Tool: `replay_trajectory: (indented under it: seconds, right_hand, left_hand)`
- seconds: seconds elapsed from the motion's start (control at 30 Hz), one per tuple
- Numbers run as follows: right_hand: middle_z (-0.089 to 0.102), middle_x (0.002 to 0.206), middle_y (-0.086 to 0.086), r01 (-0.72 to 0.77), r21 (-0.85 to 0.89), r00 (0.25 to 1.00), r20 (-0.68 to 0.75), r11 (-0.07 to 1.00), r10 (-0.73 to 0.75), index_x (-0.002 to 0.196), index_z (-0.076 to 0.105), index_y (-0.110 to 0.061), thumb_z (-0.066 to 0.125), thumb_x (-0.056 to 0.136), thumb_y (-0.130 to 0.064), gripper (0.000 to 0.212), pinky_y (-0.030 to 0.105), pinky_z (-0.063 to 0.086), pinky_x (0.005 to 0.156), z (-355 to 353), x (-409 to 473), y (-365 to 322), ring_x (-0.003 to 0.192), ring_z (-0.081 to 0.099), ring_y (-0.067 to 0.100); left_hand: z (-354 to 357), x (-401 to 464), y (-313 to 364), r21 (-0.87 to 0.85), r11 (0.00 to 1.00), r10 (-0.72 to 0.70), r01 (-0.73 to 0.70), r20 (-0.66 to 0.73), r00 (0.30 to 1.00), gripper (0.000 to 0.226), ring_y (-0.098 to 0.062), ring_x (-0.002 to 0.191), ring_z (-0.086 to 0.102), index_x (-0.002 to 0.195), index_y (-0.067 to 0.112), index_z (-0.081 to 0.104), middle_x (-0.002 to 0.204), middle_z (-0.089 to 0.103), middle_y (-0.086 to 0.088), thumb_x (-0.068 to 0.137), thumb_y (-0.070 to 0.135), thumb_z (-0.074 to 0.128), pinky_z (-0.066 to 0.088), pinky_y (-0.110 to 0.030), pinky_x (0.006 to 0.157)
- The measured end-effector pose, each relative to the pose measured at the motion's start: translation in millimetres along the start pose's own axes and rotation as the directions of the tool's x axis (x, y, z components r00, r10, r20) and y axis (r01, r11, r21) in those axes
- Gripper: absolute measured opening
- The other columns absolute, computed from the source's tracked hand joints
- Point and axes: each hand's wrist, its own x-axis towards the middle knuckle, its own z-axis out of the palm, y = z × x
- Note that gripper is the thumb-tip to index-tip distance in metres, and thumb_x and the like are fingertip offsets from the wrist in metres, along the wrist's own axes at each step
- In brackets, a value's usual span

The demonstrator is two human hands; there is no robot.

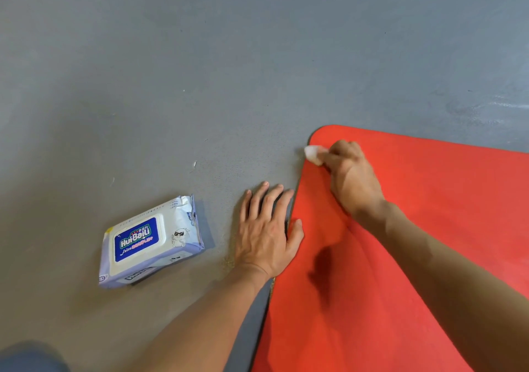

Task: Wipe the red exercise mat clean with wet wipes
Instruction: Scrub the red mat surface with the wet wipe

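The red exercise mat [415, 228] lies flat on the grey floor [200, 70]. The right hand [350, 171] clenches a bunched wet wipe [312, 154] at the mat's near corner, on its left edge, apparently to scrub the border. The left hand [267, 231] rests flat with fingers straight, thumb on the mat edge, probably bracing. The wipes pack [151, 242] lies nearby, lid closed; contents hidden
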Motion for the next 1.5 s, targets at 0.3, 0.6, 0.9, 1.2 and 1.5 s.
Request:
replay_trajectory:
  seconds: [0.3,0.6,0.9,1.2,1.5]
  right_hand:
    - [0.055,0.095,0.004,0.194,0.074,0.973,0.114,0.978,-0.202,0.132,0.065,-0.011,0.052,0.095,-0.002,0.040,0.029,0.045,0.078,-4,-71,-36,0.081,0.047,0.023]
    - [0.045,0.088,-0.002,-0.473,0.023,0.865,-0.177,0.881,0.469,0.119,0.075,-0.012,0.056,0.093,0.007,0.037,0.032,0.039,0.074,-43,-56,27,0.086,0.042,0.025]
    - [0.053,0.097,0.003,-0.111,0.035,0.992,-0.051,0.993,0.113,0.132,0.069,-0.018,0.057,0.098,-0.002,0.039,0.032,0.047,0.078,-27,-21,19,0.088,0.048,0.025]
    - [0.053,0.115,0.020,-0.495,0.188,0.855,-0.073,0.849,0.514,0.121,0.066,-0.004,0.048,0.096,0.002,0.032,0.043,0.044,0.092,-21,11,4,0.105,0.049,0.035]
    - [0.050,0.094,0.014,-0.687,0.021,0.689,-0.300,0.726,0.660,0.095,0.073,-0.014,0.060,0.093,-0.017,0.014,0.051,0.046,0.090,-70,-12,106,0.091,0.049,0.031]
  left_hand:
    - [0,0,-2,0.010,1.000,0.008,-0.009,0.030,1.000,0.058,-0.028,0.150,0.038,0.144,0.018,0.059,0.152,0.053,-0.001,0.095,0.046,0.049,0.026,-0.054,0.124]
    - [-4,26,24,-0.027,0.994,-0.103,0.104,0.038,0.994,0.057,-0.031,0.129,0.053,0.139,0.021,0.062,0.138,0.060,-0.003,0.097,0.054,0.042,0.042,-0.062,0.109]
    - [12,39,61,0.014,0.997,0.071,-0.074,0.139,0.988,0.058,-0.027,0.159,0.020,0.155,0.031,0.047,0.165,0.038,0.002,0.101,0.050,0.037,0.020,-0.059,0.125]
    - [11,42,61,0.032,0.997,0.065,-0.071,0.163,0.984,0.059,-0.029,0.159,0.022,0.155,0.029,0.047,0.163,0.041,-0.001,0.101,0.051,0.037,0.021,-0.060,0.125]
    - [13,41,61,0.026,0.998,0.060,-0.065,0.157,0.986,0.059,-0.028,0.159,0.020,0.158,0.035,0.041,0.165,0.038,0.002,0.102,0.051,0.040,0.020,-0.059,0.125]
